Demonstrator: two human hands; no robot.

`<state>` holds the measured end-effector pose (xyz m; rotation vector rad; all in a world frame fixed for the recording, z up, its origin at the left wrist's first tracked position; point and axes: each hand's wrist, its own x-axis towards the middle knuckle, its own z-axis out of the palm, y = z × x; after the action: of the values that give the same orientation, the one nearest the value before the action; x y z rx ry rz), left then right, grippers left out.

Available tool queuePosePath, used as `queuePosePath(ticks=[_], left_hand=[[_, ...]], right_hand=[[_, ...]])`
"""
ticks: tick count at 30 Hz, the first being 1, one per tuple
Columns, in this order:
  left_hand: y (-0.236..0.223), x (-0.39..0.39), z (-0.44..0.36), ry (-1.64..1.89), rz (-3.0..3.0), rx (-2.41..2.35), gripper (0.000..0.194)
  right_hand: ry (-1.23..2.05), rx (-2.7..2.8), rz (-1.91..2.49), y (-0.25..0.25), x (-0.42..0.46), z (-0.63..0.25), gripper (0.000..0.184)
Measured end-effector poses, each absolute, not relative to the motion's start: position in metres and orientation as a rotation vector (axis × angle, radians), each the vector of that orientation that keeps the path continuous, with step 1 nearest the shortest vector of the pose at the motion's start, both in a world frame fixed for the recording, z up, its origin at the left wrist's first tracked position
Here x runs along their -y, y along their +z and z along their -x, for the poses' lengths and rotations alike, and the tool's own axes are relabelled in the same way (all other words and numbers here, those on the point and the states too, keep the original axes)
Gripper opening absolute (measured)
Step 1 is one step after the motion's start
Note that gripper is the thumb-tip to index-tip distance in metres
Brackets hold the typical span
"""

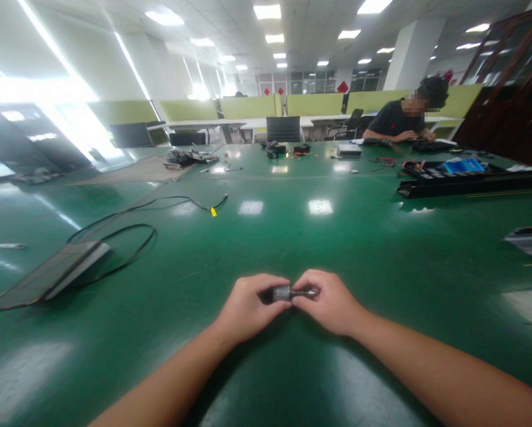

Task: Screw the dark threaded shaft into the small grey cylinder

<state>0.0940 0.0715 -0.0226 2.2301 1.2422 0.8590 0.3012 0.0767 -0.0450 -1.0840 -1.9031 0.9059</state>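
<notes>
Both my hands meet low over the green table (pixel 266 237), near its front edge. My left hand (pixel 248 308) is closed around the thicker silver end of a small metal cylinder (pixel 283 292). My right hand (pixel 332 302) pinches the thin dark shaft that sticks out of the cylinder's right side. The piece lies level between the two hands, just above the table top. Most of it is hidden by my fingers.
A flat grey panel (pixel 47 273) with a looped black cable (pixel 127 237) lies at the left. A long black tray (pixel 465 178) with parts stands at the far right. Across the table a person (pixel 403 115) sits working among scattered tools (pixel 287 148).
</notes>
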Motion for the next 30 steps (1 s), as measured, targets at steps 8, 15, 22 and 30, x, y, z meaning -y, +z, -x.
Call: queuePosePath(ticks=[8, 15, 22, 30], left_hand=[[-0.0244, -0.0719, -0.0932, 0.872, -2.224, -1.238, 0.024], [-0.0258, -0.0729, -0.0924, 0.885, -2.232, -1.245, 0.025], [-0.025, -0.0731, -0.0912, 0.886, -2.243, -1.249, 0.025], [-0.0251, -0.0737, -0.0902, 0.9, -2.251, -1.251, 0.026]], right_hand=[[0.906, 1.897, 1.09, -0.0446, -0.0761, -0.3011, 0.007], [0.915, 1.888, 1.086, -0.0469, -0.0768, -0.3012, 0.006], [0.954, 1.875, 1.091, -0.0446, -0.0754, -0.3006, 0.005], [1.004, 1.86, 1.106, -0.0441, -0.0745, -0.3019, 0.004]])
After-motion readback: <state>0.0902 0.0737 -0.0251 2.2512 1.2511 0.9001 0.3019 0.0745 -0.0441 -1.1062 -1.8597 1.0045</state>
